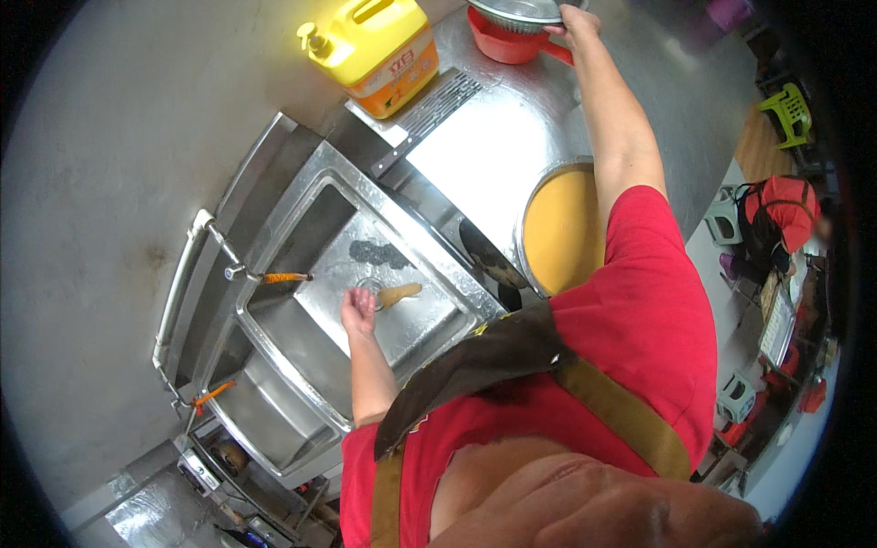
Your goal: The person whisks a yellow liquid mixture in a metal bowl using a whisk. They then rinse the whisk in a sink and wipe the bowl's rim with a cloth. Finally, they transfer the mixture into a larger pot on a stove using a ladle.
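Note:
My left hand (358,312) is low over the large stainless steel sink basin (425,335), palm turned up, with no object visible in it. Beside its fingers, near the drain, lies an elongated brown object (399,294) whose kind I cannot tell. At the top of the view my right hand (579,26) grips the rim of a metal strainer or bowl (524,15), partly cut off by the picture's edge. That vessel is in or just over a red plastic dipper (500,44) with a handle, on the steel table (493,144).
A yellow detergent jug (387,61) with a pump stands beyond the sink, by a slotted metal blade (438,113). An orange-tipped tap (284,277) reaches over the basin. A round vessel of yellowish contents (562,233) is near my right arm. Another person (781,212) is far right, among stools.

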### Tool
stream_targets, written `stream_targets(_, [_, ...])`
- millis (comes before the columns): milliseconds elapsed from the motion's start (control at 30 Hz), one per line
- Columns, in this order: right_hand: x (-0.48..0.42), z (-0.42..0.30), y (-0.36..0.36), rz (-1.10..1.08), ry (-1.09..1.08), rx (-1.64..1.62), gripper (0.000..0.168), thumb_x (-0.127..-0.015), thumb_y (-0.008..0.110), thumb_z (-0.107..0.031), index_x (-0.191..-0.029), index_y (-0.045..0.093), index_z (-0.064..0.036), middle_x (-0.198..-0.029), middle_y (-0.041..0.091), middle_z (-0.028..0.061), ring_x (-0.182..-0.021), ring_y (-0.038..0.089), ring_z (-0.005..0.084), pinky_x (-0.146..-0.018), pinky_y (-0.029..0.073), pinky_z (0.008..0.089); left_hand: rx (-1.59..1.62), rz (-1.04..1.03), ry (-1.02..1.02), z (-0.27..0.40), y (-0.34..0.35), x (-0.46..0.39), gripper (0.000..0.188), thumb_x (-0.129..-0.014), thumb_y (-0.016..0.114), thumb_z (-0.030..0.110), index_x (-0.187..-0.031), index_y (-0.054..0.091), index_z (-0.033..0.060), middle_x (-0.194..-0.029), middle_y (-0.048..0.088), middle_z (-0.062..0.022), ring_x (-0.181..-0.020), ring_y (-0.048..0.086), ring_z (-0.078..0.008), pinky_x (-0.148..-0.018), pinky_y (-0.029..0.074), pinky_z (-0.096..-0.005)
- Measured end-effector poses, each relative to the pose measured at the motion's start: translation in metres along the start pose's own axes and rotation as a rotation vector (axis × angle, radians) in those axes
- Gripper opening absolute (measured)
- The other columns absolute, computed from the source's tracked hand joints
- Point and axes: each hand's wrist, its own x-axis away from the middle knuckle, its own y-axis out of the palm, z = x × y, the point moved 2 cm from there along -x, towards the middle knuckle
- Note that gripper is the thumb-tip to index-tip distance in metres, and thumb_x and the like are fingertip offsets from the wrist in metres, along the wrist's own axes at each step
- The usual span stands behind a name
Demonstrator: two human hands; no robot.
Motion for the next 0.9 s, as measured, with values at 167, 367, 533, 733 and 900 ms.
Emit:
stream_targets(167, [-0.018,0.001,-0.058,-0.109,0.043,-0.679,0.034,-0.082,0.048,0.005,-0.114,0.040,0.015,-0.111,0.052,0.0298,-0.084,0.063,0.0437,-0.062,0.061,0.0523,-0.016,0.088,-0.035,-0.016,-0.006,0.033,0.025,-0.095,0.051,0.033,-0.101,0.058,0.0108,-0.095,0.064,-0.0019,-0.091,0.063,-0.0204,-0.078,0.054,-0.0371])
stream_targets(367, [-0.049,0.055,-0.143,0.102,0.027,-0.586,0.037,-0.082,0.045,0.008,-0.115,0.032,0.020,-0.109,0.052,0.0322,-0.080,0.064,0.0448,-0.055,0.062,0.0467,0.004,0.131,-0.041,-0.019,-0.028,0.027,0.026,-0.094,0.052,0.033,-0.107,0.057,0.0110,-0.098,0.063,-0.0022,-0.090,0.062,-0.0194,-0.079,0.054,-0.0371])
stream_targets(533, [-0.049,0.102,-0.170,0.036,0.226,-0.595,0.051,-0.087,0.058,-0.008,-0.120,0.030,0.017,-0.111,0.051,0.0316,-0.074,0.064,0.0469,-0.052,0.061,0.0477,-0.031,0.109,-0.022,-0.013,-0.006,0.028,0.029,-0.094,0.052,0.033,-0.111,0.056,0.0094,-0.104,0.062,-0.0024,-0.094,0.061,-0.0197,-0.083,0.052,-0.0373])
stream_targets(733, [0.065,0.079,-0.107,-0.549,0.388,-0.456,0.074,-0.087,0.056,-0.050,-0.119,0.036,0.014,-0.110,0.055,0.0314,-0.088,0.064,0.0432,-0.067,0.059,0.0432,-0.064,0.053,0.000,-0.012,0.001,0.035,0.030,-0.094,0.053,0.032,-0.113,0.057,0.0096,-0.104,0.062,-0.0018,-0.098,0.060,-0.0210,-0.083,0.051,-0.0365])
stream_targets(900, [0.049,0.071,-0.060,-0.638,0.357,-0.384,0.047,-0.090,0.060,-0.038,-0.107,0.052,0.004,-0.091,0.063,0.0232,-0.069,0.067,0.0277,-0.050,0.056,0.0287,-0.069,0.043,-0.002,-0.017,0.007,0.042,0.032,-0.094,0.052,0.033,-0.115,0.056,0.0088,-0.105,0.061,-0.0030,-0.099,0.060,-0.0215,-0.080,0.051,-0.0355])
